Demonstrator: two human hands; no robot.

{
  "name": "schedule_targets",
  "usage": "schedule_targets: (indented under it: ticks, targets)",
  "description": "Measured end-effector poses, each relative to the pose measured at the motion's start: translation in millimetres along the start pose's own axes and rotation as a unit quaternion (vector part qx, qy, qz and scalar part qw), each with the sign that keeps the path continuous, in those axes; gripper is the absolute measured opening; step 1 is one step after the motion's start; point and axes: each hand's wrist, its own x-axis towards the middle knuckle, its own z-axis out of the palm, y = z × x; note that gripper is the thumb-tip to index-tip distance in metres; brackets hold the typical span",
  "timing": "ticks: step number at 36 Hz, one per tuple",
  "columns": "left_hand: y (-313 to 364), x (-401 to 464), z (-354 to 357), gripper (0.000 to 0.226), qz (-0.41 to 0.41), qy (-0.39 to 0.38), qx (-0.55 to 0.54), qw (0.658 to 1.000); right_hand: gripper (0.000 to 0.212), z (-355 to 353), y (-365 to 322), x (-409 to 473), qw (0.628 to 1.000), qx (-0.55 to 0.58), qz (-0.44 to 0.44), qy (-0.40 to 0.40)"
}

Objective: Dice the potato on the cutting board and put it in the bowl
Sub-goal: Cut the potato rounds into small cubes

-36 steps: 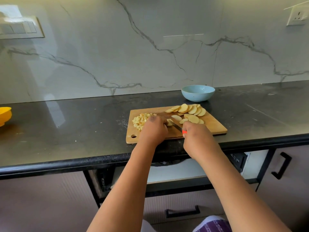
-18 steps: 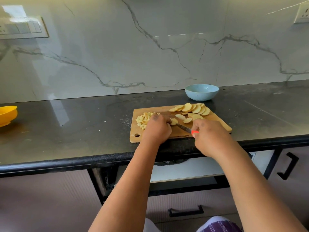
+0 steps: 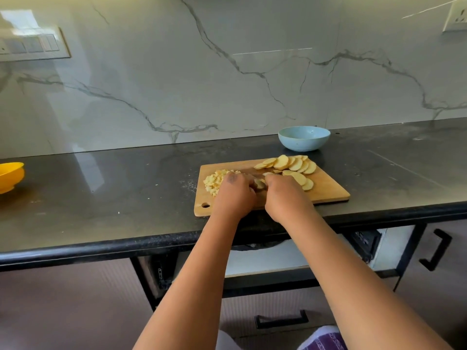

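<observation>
A yellow bowl (image 3: 10, 176) is sitting far left on the table (image 3: 101, 198). On the cutting board (image 3: 326, 189), diced potato (image 3: 214, 181) is lying beside the left hand (image 3: 233, 194), which is curling over a slice; whether the right hand (image 3: 284, 195) is gripping anything cannot be told. Potato slices (image 3: 290, 165) are lying right; the blue bowl (image 3: 304, 138) is standing behind.

A veined marble wall (image 3: 227, 84) backs the dark glossy worktop (image 3: 101, 198); below, brown cabinets (image 3: 63, 311) with black handles (image 3: 436, 250), possibly drawers.

We see a matt wooden cutting board (image 3: 328, 188) on a polished, speckled dark stone countertop (image 3: 101, 198), a glossy veined marble backsplash (image 3: 227, 84), and 1 smooth pale-blue bowl (image 3: 304, 138).
</observation>
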Motion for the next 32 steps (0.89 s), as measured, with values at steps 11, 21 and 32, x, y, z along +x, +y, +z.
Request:
schedule_targets:
  ticks: [11,21,32]
  targets:
    - [4.7,-10.7,-6.5,0.036,-0.006,0.039,-0.036,0.999,0.009,-36.1,47.7,-34.8,0.997,0.079,0.007,-0.006]
    - [2.2,-9.2,-3.8,0.035,-0.028,0.037,-0.026,0.999,0.024,-2.1,33.4,-24.8,0.996,0.081,-0.011,0.024]
    - [-1.7,-3.3,0.3,0.032,-0.036,0.025,-0.017,0.999,0.039,-1.4,5.4,-0.8,0.999,0.027,0.017,-0.026]
